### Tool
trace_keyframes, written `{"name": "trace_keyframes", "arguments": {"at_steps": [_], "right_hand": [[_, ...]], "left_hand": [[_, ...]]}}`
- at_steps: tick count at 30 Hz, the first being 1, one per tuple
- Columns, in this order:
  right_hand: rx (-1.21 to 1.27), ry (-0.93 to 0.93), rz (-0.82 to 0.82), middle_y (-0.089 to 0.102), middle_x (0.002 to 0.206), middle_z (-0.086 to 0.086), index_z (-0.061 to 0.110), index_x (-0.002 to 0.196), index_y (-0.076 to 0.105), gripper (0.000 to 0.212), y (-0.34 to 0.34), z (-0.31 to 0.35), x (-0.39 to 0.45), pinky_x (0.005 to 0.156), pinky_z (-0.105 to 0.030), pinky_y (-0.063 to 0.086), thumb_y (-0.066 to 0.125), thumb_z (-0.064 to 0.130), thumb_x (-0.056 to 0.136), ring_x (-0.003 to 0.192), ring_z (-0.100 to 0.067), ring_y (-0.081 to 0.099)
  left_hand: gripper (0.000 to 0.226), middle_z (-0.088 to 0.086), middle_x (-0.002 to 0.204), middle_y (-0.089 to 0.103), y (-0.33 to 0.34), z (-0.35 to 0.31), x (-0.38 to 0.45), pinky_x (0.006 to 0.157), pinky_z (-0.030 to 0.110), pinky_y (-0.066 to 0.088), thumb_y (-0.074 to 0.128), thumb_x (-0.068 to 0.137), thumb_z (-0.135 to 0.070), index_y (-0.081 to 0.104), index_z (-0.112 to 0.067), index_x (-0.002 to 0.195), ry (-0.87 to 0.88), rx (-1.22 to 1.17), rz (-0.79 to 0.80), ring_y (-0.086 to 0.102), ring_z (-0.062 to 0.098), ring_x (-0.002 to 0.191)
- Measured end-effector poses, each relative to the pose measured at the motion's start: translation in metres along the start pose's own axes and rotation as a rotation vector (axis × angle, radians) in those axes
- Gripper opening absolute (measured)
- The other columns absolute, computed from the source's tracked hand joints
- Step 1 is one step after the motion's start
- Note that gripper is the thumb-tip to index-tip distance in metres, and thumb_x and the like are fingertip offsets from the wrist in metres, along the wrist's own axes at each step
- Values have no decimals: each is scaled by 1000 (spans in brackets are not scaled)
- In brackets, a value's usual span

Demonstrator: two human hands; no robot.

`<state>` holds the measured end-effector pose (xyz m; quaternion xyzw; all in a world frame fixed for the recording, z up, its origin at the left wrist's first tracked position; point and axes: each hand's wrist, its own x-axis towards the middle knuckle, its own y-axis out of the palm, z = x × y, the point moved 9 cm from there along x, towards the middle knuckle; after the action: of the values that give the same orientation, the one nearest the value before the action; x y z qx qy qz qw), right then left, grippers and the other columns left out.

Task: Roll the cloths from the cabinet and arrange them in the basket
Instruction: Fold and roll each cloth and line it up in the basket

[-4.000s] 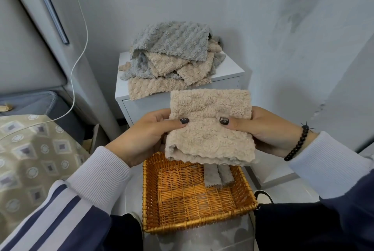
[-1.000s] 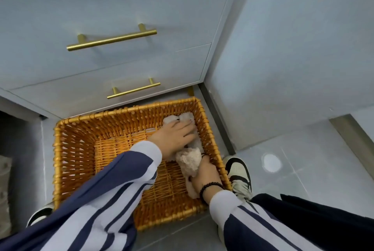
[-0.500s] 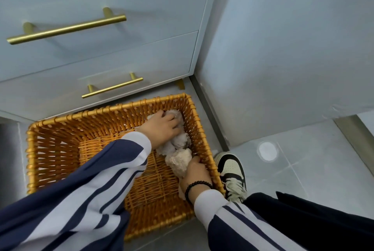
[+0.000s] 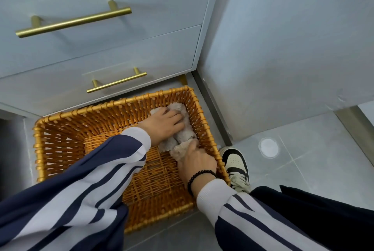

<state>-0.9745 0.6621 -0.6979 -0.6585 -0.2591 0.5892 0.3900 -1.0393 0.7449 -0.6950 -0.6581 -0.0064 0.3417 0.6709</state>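
Head view: both hands press cloths (image 4: 183, 129) into basket (image 4: 60, 141).

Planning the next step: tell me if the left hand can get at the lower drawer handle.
Probably yes: the left hand only rests on the rolled cloths, and nothing blocks the lower drawer handle.

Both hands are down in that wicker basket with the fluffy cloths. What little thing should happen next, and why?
Probably the right hand should push the beige rolled cloth snug against the rolled cloths by the basket wall, then let go. It lies beside them, apparently still gripped, while the left hand rests on the earlier rolls, seemingly steadying them. Most of the basket floor is bare.
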Motion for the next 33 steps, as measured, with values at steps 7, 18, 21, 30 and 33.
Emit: {"name": "trace_keyframes", "arguments": {"at_steps": [7,18,21,30,33], "right_hand": [[-660,-983,-177,68,93,-1,23,92,71,19,5,81,-42,74,-33,47,54,30,86,87,-21,62],[-1277,-821,173,19,155,-17,10,149,24,55,54,24,-9,104,-69,24,37,33,101,143,-39,13],[-1315,-727,188,28,151,-20,5,145,31,50,57,29,-1,102,-67,29,38,28,101,139,-40,22],[-1132,-558,207,6,158,-15,11,152,12,75,54,2,10,105,-75,8,49,43,95,145,-38,-3],[-1106,-536,204,6,159,-15,10,152,7,76,51,6,9,105,-74,7,49,39,96,145,-38,-3]], "left_hand": [[92,8,162,-2,7,0,1,119,53,3,61,88,-15,-1,-27,153,31,-2,92,-9,28,149],[62,20,153,16,0,-19,19,106,73,16,47,96,-36,12,-37,147,36,-9,104,11,55,139],[58,18,151,22,-3,-20,27,105,75,15,52,94,-36,25,-35,145,-25,-27,154,15,54,138],[79,21,156,16,-5,-26,29,108,69,20,62,89,-24,13,-25,151,35,12,6,11,43,144],[83,20,158,9,-1,-25,28,112,65,18,59,91,-22,4,-22,153,28,16,11,5,39,146]]}}
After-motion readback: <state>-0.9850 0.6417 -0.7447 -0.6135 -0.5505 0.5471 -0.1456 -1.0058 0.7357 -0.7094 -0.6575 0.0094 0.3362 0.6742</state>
